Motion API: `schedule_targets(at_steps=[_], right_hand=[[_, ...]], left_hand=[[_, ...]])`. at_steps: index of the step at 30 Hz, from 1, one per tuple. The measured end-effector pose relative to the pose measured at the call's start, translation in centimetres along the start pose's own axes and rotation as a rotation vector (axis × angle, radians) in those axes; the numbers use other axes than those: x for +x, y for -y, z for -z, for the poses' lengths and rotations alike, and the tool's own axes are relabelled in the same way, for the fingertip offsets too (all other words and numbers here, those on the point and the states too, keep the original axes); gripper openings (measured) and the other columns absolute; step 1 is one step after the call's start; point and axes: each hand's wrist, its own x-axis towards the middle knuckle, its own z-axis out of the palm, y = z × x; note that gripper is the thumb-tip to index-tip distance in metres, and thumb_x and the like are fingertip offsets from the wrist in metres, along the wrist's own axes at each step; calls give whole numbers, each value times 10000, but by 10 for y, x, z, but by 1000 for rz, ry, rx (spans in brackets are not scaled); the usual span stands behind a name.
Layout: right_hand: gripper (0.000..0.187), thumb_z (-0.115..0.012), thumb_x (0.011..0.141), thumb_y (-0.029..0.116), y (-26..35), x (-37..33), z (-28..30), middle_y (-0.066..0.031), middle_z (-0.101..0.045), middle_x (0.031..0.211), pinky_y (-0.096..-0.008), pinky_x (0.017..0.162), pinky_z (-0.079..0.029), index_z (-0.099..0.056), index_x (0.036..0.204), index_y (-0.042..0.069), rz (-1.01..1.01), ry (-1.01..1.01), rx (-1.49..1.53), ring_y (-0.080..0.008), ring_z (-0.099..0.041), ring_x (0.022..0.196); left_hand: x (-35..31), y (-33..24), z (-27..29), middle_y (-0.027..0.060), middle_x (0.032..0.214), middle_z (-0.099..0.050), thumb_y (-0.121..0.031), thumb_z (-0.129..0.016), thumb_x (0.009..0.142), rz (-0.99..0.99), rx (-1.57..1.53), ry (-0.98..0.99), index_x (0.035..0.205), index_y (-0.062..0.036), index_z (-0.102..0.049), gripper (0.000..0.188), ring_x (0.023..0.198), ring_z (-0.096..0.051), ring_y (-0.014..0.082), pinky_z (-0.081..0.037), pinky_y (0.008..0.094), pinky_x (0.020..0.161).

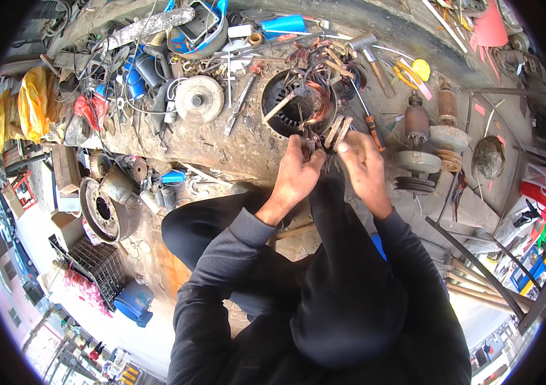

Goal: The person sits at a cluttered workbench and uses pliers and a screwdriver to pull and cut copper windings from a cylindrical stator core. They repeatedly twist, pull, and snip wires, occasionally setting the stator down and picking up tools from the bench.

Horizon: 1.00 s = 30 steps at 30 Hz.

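Note:
In front of me lies a round motor stator (271,114) with a dark metal ring and slotted teeth. Reddish copper windings (316,102) bulge from its right side and top, and wooden sticks (279,106) are stuck in among them. At its near edge, my left hand (296,170) is closed, fingertips pinched on a bundle of dark wires (312,140). Close beside it on the right, my right hand (364,170) is closed with thumb and fingers together, right next to short wooden pegs (337,133). Whatever lies between its fingertips is too small to make out.
A screwdriver (372,127) and a hammer (375,64) lie right of the stator. Motor rotors (417,122) and pulleys stand farther right. To the left are a grinding wheel (199,101), a flat metal bar (241,106) and cluttered tools. A crate (96,266) sits lower left.

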Motion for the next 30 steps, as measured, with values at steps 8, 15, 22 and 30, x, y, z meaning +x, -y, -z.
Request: schedule_targets(at_steps=[8,15,22,30], right_hand=[[199,-773,932,160,22,17,-33,-156,-656,914,-376,657,-518,-668,962,-7,73,-117,-289,-253,-664,721],[185,-705,997,173,37,14,-29,-131,-668,788,-386,649,-506,-653,1012,-3,45,-82,-339,-230,-617,700],[179,-661,1010,149,50,-2,-34,-267,-683,955,-525,741,-526,-580,1080,6,71,-74,-282,-484,-660,862],[176,-639,1018,122,38,-9,-33,-261,-615,993,-545,761,-493,-555,1106,-5,136,-69,-266,-482,-614,877]], left_hand=[[-1,-10,-4,-22,833,-586,-171,-704,1029,64,54,-72,944,-28,-526,244,777,-490,55,-438,231,663],[-6,-21,4,12,912,-670,-207,-639,1069,143,-15,-43,1075,17,-616,225,815,-563,60,-473,232,703],[-7,-34,10,3,938,-684,-172,-621,1073,199,-139,36,1061,-10,-670,170,847,-588,59,-491,228,750],[-7,-33,15,5,937,-699,-170,-622,1072,254,-387,67,1043,-49,-696,144,819,-609,69,-497,220,768]])
